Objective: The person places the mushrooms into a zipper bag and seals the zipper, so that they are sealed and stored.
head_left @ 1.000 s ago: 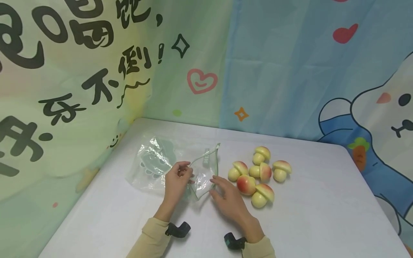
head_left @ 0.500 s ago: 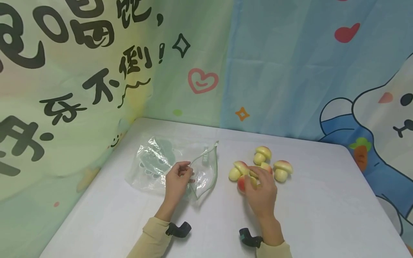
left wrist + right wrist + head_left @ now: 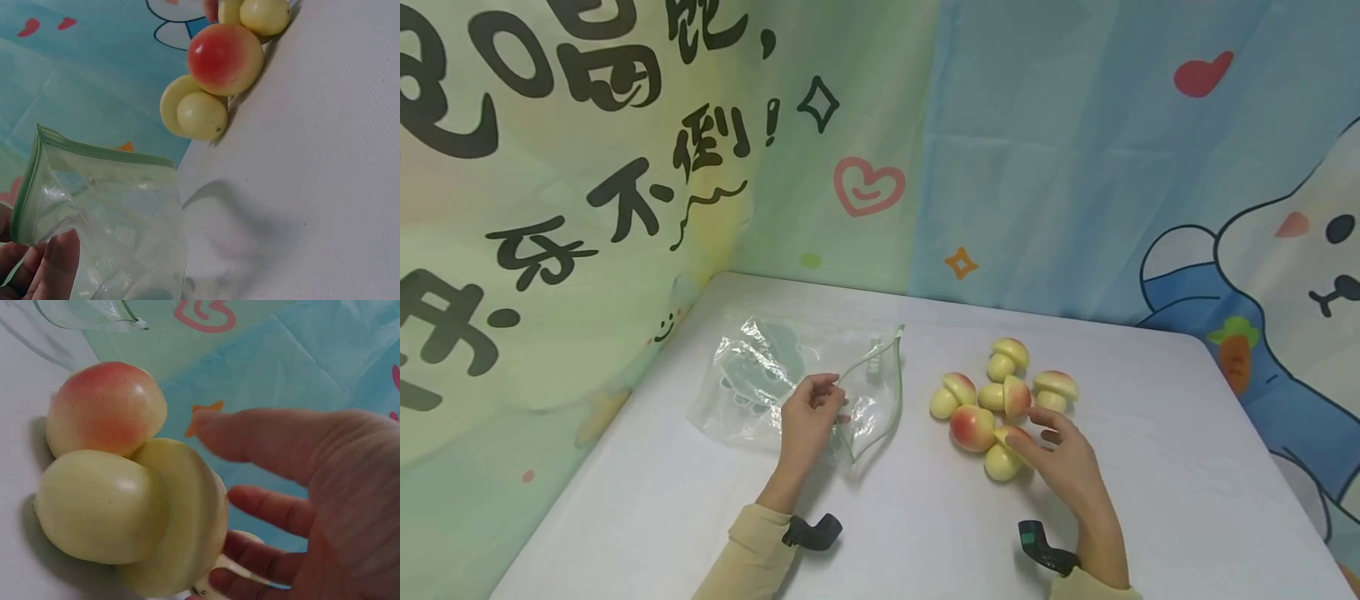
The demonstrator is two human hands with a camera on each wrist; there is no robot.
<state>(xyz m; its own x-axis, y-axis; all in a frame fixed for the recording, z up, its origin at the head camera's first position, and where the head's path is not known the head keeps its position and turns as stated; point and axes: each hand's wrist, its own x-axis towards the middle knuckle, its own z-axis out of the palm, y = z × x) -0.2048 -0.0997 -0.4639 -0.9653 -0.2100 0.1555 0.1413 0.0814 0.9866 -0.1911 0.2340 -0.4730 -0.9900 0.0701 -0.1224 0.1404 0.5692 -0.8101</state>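
On the white table, my left hand (image 3: 808,412) pinches the near edge of the mouth of a clear zip bag (image 3: 131,206). The bag's green-edged mouth gapes toward the right, and its body lies flat to the left. My right hand (image 3: 1067,462) is at the right side of a group of toy mushrooms, yellow with red-blushed caps. Its thumb and fingers are spread apart around the cap side of the nearest mushroom (image 3: 100,506). Beside that one sits a mushroom with its red cap (image 3: 972,428) facing me. The right fingertips are right at the cap in the right wrist view.
More toy mushrooms lie just behind: one at the back (image 3: 1008,357), one at the right (image 3: 1056,385), one at the left (image 3: 952,394) and one in the middle (image 3: 1017,397). A printed curtain (image 3: 1037,192) hangs behind the table (image 3: 1187,467).
My right hand has left the bag's mouth and moved right, passing over the mushrooms to the right side of the nearest one. The left hand keeps its pinch on the bag.
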